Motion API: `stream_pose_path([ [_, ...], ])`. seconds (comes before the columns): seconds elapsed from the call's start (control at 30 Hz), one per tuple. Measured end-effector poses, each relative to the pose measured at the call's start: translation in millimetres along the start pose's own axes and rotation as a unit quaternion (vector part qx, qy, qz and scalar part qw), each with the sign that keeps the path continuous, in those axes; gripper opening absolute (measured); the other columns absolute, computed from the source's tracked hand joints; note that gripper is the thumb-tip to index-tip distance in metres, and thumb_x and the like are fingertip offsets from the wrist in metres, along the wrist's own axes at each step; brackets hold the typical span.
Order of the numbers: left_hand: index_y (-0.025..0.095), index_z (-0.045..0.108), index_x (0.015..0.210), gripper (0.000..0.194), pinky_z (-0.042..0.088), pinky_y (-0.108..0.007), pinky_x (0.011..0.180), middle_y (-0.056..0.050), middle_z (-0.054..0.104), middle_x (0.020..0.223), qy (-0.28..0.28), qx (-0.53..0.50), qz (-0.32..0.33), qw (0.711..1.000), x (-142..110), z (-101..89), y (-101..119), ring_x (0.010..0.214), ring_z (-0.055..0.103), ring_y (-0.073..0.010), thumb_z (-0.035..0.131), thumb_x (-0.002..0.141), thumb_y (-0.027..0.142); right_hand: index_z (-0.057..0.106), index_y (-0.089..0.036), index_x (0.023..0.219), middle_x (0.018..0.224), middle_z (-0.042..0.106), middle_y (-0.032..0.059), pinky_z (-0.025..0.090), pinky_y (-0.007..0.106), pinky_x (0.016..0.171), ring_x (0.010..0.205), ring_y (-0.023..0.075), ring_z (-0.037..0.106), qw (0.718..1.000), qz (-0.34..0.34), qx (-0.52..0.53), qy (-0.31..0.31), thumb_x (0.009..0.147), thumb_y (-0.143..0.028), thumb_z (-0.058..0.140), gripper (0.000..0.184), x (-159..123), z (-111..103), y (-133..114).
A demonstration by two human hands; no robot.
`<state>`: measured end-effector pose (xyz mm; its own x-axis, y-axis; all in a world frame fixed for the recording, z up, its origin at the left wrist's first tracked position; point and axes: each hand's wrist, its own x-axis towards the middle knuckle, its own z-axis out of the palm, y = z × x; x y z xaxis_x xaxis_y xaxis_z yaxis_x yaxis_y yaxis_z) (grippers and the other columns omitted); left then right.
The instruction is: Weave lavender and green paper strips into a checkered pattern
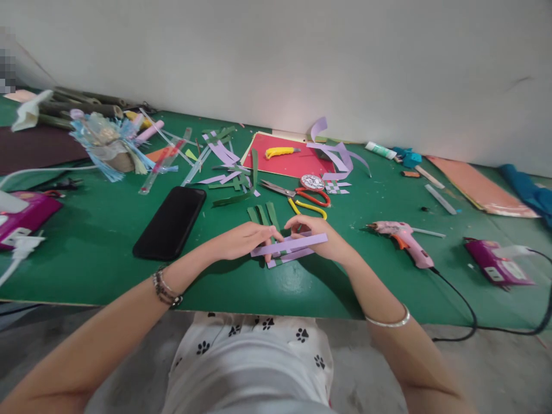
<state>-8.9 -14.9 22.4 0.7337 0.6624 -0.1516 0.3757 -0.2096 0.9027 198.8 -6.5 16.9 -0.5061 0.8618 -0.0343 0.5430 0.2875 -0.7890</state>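
Observation:
Green paper strips [261, 215] lie interlaced with purple paper strips [291, 257] near the front middle of the table. One purple strip [288, 245] crosses in front of both hands, slanting up to the right. My left hand [244, 238] is closed at the strips' left side, its fingertips among the green and purple paper. From the right, my right hand [325, 237] is closed on the purple strip, its fingers curled behind it. The fingertips of both hands are partly hidden by paper. Beyond them lie red-handled scissors [313, 196] and yellow-handled scissors [308, 209].
A black phone [170, 223] lies left of my hands. To the right are a pink glue gun [403, 238] and a purple power strip [495, 261]. A yellow cutter [281, 152] rests on red paper [276, 165]. Loose strips [222, 150] and a ruler [166, 161] lie farther back.

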Motion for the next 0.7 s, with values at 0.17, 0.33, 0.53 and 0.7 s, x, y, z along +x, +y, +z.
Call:
stream_pose_path([
  [0.17, 0.013, 0.066, 0.063, 0.062, 0.041, -0.022, 0.051, -0.004, 0.060, 0.047, -0.054, -0.072, -0.059, 0.994, -10.2, -13.3, -2.3, 0.040, 0.048, -0.0097, 0.027, 0.087, 0.055, 0.057, -0.017, 0.082, 0.073, 0.057, -0.0019, 0.044, 0.025, 0.067, 0.067, 0.0087, 0.054, 1.000, 0.011, -0.030, 0.000, 0.069, -0.009, 0.048, 0.017, 1.8, -1.7, -3.9],
  [0.33, 0.015, 0.066, 0.056, 0.052, 0.045, -0.025, 0.053, -0.006, 0.064, 0.055, -0.123, -0.121, -0.089, 0.981, -22.0, -29.4, -7.5, 0.045, 0.056, -0.0132, 0.045, 0.077, 0.058, 0.056, -0.018, 0.080, 0.073, 0.057, -0.0019, 0.045, 0.026, 0.070, 0.069, 0.0092, 0.055, 0.999, 0.004, -0.035, -0.001, 0.069, -0.007, 0.047, 0.018, 2.8, -3.2, -9.6],
  [0.53, 0.017, 0.061, 0.077, 0.029, 0.041, -0.020, 0.051, 0.002, 0.059, 0.060, -0.035, 0.044, -0.111, 0.992, -19.9, -25.6, -0.4, 0.044, 0.054, -0.0091, 0.046, 0.079, 0.041, 0.056, -0.018, 0.080, 0.072, 0.057, -0.0019, 0.046, 0.027, 0.072, 0.068, 0.0092, 0.056, 0.999, 0.002, -0.044, -0.007, 0.070, -0.007, 0.048, 0.017, 4.4, -1.6, -9.8],
  [0.7, 0.017, 0.060, 0.093, 0.025, 0.040, -0.022, 0.057, -0.004, 0.059, 0.089, 0.078, 0.272, -0.019, 0.959, -3.0, -10.7, -2.8, 0.066, 0.056, -0.0133, 0.050, 0.078, 0.034, 0.056, -0.017, 0.080, 0.074, 0.058, -0.0012, 0.046, 0.026, 0.072, 0.070, 0.0095, 0.057, 0.999, -0.009, -0.045, -0.002, 0.070, -0.006, 0.047, 0.018, 5.5, -0.3, -10.0],
])
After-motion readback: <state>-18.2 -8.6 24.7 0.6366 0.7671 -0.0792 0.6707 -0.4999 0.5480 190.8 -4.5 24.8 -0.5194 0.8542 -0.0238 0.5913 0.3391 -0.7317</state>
